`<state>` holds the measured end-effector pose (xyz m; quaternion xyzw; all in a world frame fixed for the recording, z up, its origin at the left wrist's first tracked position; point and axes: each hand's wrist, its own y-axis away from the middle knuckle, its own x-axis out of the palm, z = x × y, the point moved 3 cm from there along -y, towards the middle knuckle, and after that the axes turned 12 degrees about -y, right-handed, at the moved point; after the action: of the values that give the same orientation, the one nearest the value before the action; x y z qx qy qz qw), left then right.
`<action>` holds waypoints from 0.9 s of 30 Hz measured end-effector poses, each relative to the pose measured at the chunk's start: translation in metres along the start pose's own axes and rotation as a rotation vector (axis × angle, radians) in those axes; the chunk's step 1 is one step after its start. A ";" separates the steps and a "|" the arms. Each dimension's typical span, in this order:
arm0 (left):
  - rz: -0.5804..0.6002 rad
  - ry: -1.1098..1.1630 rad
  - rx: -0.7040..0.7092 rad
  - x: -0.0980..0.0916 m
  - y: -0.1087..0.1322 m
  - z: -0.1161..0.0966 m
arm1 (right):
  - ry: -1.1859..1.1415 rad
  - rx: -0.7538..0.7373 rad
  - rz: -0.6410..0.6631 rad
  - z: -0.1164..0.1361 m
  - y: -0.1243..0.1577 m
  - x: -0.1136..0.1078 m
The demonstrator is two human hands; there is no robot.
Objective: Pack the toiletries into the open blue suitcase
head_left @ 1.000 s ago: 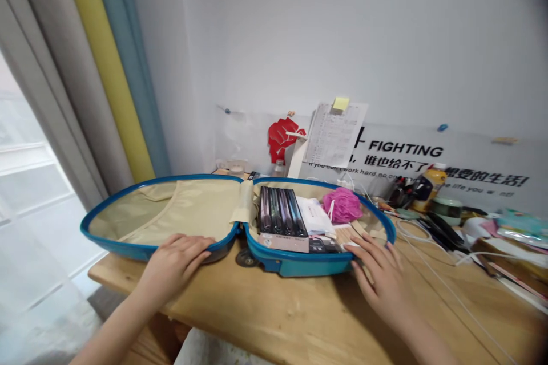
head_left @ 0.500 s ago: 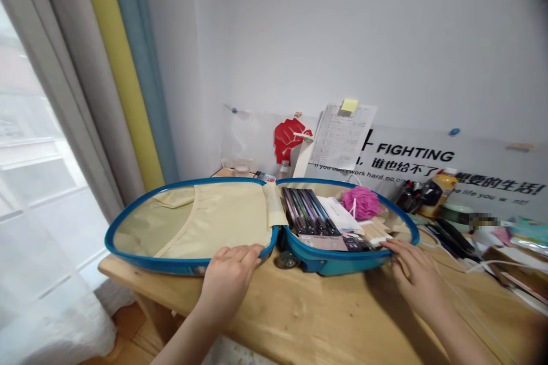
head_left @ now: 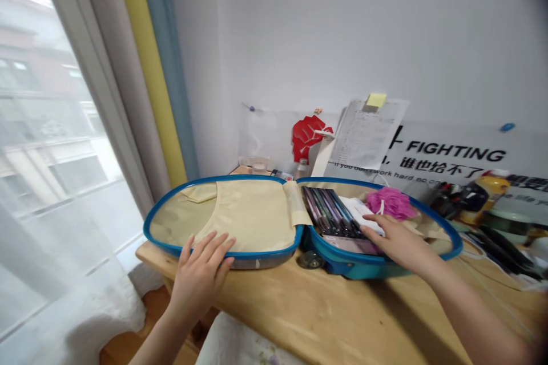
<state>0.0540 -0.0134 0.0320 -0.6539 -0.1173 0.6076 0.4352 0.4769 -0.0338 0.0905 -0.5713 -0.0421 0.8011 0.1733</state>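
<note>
An open hard-shell suitcase with a blue rim lies flat on the table, its left half showing bare beige lining [head_left: 252, 217]. My left hand [head_left: 203, 274] rests with spread fingers on that half's front rim. My right hand [head_left: 398, 245] reaches over the right half, its fingertips on a white packet [head_left: 357, 210]. Beside the packet lie dark slim boxes [head_left: 327, 211] and a pink mesh bath puff [head_left: 390, 203]. A pale box [head_left: 349, 245] sits partly hidden under my right hand.
The wooden table [head_left: 325, 308] holds a bottle with yellow liquid [head_left: 492, 191] and black items at the right. A suitcase wheel [head_left: 310, 259] faces me. A "FIGHTING" sign [head_left: 454, 151] and a red fist cutout [head_left: 306, 137] stand behind. Curtains and a window lie left.
My right hand has moved from the suitcase's front rim inward over the packet. My left hand has shifted along the rim. The whole scene sits further right in view.
</note>
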 end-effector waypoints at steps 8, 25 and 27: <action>0.045 -0.045 -0.069 0.000 0.012 0.033 | 0.085 0.091 0.190 0.003 -0.051 0.036; 0.074 0.063 -0.176 -0.002 0.004 0.028 | 0.192 0.178 0.277 0.013 -0.056 0.036; 0.084 0.070 -0.170 -0.001 0.005 0.029 | 0.190 0.184 0.273 0.014 -0.058 0.036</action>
<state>0.0263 -0.0049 0.0330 -0.7137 -0.1258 0.5899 0.3561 0.4672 0.0343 0.0782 -0.6267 0.1257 0.7600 0.1177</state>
